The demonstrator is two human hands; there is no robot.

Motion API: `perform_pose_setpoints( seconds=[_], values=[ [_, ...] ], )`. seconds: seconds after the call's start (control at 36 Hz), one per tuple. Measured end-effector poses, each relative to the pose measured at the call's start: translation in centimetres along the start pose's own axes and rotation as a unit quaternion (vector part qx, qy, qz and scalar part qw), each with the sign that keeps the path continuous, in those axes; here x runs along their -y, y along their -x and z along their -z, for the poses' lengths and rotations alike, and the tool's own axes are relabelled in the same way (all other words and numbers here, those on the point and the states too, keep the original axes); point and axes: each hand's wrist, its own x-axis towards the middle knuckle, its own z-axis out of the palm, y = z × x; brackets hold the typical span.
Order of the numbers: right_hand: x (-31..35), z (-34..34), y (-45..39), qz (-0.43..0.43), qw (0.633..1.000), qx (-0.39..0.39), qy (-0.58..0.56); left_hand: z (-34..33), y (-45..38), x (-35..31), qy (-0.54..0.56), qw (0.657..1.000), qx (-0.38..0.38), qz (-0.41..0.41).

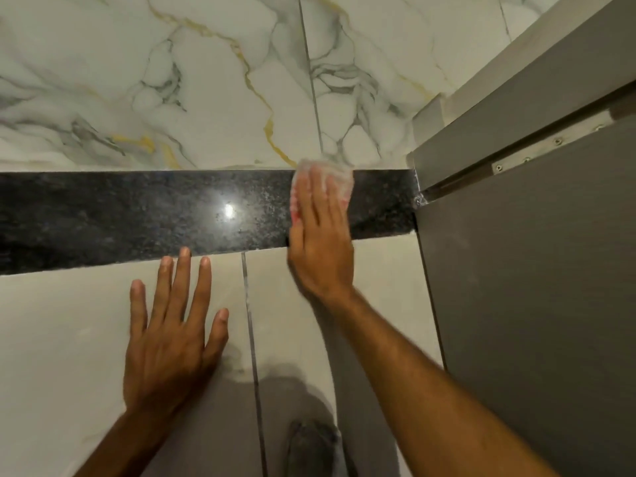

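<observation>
The right hand (318, 242), its grip flat with fingers straight, pressed a pink-and-white cloth (346, 182) onto the black stone strip (137, 215) near its right end, beside a grey door (533, 287), while the left hand (168, 335) rested on pale tile (62, 339), grip apart, fingers spread.

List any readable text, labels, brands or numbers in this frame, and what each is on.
None readable.
cloth under the right hand: motion-blurred, pink markings only, no lettering can be made out.
black granite strip: speckle and a light glare, no text.
marble-pattern tiles: veins only.
grey door panel and metal strip with screws: no marks or numbers visible.
</observation>
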Motion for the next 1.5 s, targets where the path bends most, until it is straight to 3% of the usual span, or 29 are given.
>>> perform_pose_setpoints(
  seconds=[0.08,0.19,0.31,0.42,0.53,0.67,0.72,0.78,0.89,0.97,1.08,1.17,1.25,1.42,1.5],
  values=[
    [-1.0,0.0,6.5,0.022,0.999,0.027,-0.012,-0.1,0.0,0.1,-0.01,1.0,-0.014,-0.007],
    [-3.4,0.7,10.5,-0.069,0.998,0.008,-0.01,-0.3,0.1,0.2,-0.008,1.0,-0.011,-0.009],
    [-3.6,1.0,5.3,-0.165,0.985,-0.059,0.003,-0.4,0.2,0.2,-0.011,1.0,-0.02,-0.012],
    [-2.2,0.5,-1.9,-0.188,0.98,-0.071,0.011,-1.0,0.2,0.3,-0.017,0.999,-0.033,-0.014],
    [1.5,-0.2,-2.4,-0.142,0.988,-0.051,0.012,-1.3,0.3,0.4,-0.016,0.999,-0.037,-0.007],
    [2.3,-0.6,7.4,0.025,0.999,0.03,-0.015,-1.0,0.2,0.4,-0.007,1.0,-0.027,-0.008],
    [0.4,0.1,10.9,0.046,0.997,0.038,-0.048,-0.7,0.2,0.3,-0.003,0.999,-0.029,-0.015],
    [-1.2,0.6,12.0,-0.003,0.998,0.007,-0.068,-0.7,0.2,0.3,-0.003,0.999,-0.031,-0.018],
    [-1.0,0.5,6.9,-0.192,0.975,-0.095,-0.053,-0.8,0.3,0.3,0.004,0.999,-0.037,-0.02],
    [0.6,0.0,0.9,-0.227,0.97,-0.09,-0.018,-1.0,0.3,0.3,0.007,0.999,-0.04,-0.016],
    [5.6,-0.9,-2.0,-0.121,0.99,-0.058,-0.038,-0.9,0.4,0.2,-0.004,1.0,-0.027,-0.001],
    [8.2,-1.5,0.8,0.012,0.997,-0.027,-0.072,-0.4,0.6,0.1,-0.02,1.0,-0.006,0.012],
    [7.4,-1.6,6.0,0.082,0.993,0.01,-0.081,0.5,1.2,0.5,-0.02,0.999,0.008,0.024],
    [2.3,0.0,11.4,0.117,0.989,0.064,-0.057,1.8,3.8,2.8,-0.02,0.999,0.006,0.048],
    [4.3,-1.1,8.3,0.061,0.995,0.029,-0.074,1.1,4.8,3.6,-0.021,0.997,-0.01,0.068]
  ],
)
